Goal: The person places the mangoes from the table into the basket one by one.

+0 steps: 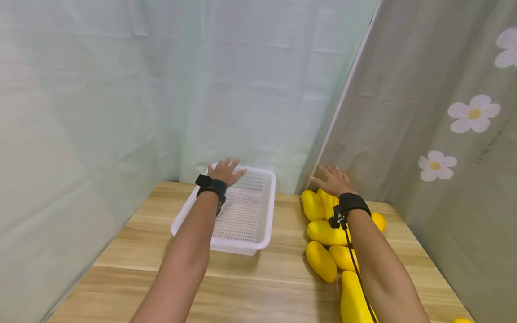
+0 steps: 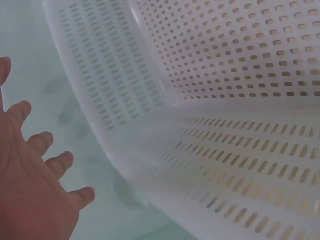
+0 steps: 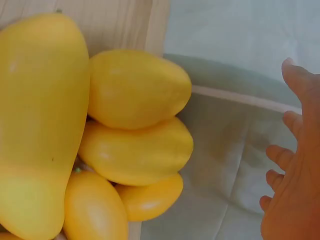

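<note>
My left hand [image 1: 224, 172] is stretched out over the far left part of a white plastic basket [image 1: 267, 215], fingers spread and holding nothing. In the left wrist view, the perforated basket wall [image 2: 115, 85] fills the right side, with the left hand [image 2: 35, 175] beside its rim. My right hand [image 1: 335, 181], also spread and with nothing in it, hovers by the far end of a group of yellow mangoes [image 1: 313, 205]. The right wrist view has several mangoes [image 3: 135, 90] bunched together, one large and close, with the right hand [image 3: 295, 165] apart from them.
Both hands reach over a wooden table [image 1: 282, 287]. A pale curtain [image 1: 250, 89] stands behind its far edge, and a grey curtain with white flowers [image 1: 404, 112] closes off the right. A black cable [image 1: 353, 260] runs along the right forearm. Another yellow object [image 1: 462, 320] shows at the bottom right.
</note>
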The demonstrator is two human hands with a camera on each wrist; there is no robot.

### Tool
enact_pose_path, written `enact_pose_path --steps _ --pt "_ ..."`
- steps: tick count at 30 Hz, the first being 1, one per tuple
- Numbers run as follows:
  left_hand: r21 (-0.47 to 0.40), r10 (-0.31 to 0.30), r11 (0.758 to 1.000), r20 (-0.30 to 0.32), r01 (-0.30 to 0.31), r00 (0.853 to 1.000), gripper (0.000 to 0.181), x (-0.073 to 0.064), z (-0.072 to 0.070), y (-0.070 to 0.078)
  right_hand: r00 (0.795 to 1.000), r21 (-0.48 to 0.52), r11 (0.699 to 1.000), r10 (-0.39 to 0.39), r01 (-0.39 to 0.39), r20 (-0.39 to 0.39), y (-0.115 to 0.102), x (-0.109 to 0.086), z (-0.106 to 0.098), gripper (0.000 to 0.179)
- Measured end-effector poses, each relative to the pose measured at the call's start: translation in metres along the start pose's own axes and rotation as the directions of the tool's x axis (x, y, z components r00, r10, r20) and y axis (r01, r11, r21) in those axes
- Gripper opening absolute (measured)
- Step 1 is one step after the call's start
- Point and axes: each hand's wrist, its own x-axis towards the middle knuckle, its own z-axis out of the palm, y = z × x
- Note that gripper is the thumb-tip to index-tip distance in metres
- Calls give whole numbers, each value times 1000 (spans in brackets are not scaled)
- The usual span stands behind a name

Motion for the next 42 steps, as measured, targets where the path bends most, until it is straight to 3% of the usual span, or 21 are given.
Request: enact_pose_path --steps 5,10,13,17,20,23,25,29,32,37,39,42 --pt "-157 47 987 64 -37 997 64 -8 -18 1 1000 36 999 -11 12 -17 -3 1 2 69" --pt "-303 130 948 95 -95 987 63 -12 -30 -10 997 85 994 -60 63 -47 -7 1 2 70" --pt "-391 180 912 117 -122 977 60 -20 -36 -17 997 124 990 -72 74 -20 -9 -10 1 70" --pt "-518 248 842 125 -150 961 56 -41 -45 -26 996 242 969 -69 55 51 -14 -35 -2 69" --pt "-636 295 759 142 -141 945 54 -65 -63 -27 991 340 940 -60 17 117 -18 -57 -3 70" --pt "-730 311 679 180 -85 933 53 -90 -78 -29 986 398 917 -63 -4 155 -21 -80 -4 69" --pt "-758 305 649 183 -63 935 54 -104 -83 -33 986 423 906 -86 17 144 -23 -92 -3 68" --pt "-778 248 627 141 -48 958 55 -131 -85 -49 989 434 896 -135 97 59 -27 -109 1 65" --pt "-782 188 621 81 -55 979 56 -150 -83 -61 991 444 889 -129 107 20 -33 -122 6 66" --pt "-751 70 658 -21 -62 997 58 -182 -66 -87 995 480 873 -103 93 -6 -49 -144 22 67" --pt "-758 34 649 -51 -60 998 58 -193 -56 -96 995 485 869 -97 93 -17 -56 -153 31 67" --pt "-793 -18 607 -74 -48 997 59 -208 -41 -105 995 488 867 -93 103 -45 -66 -167 49 66"
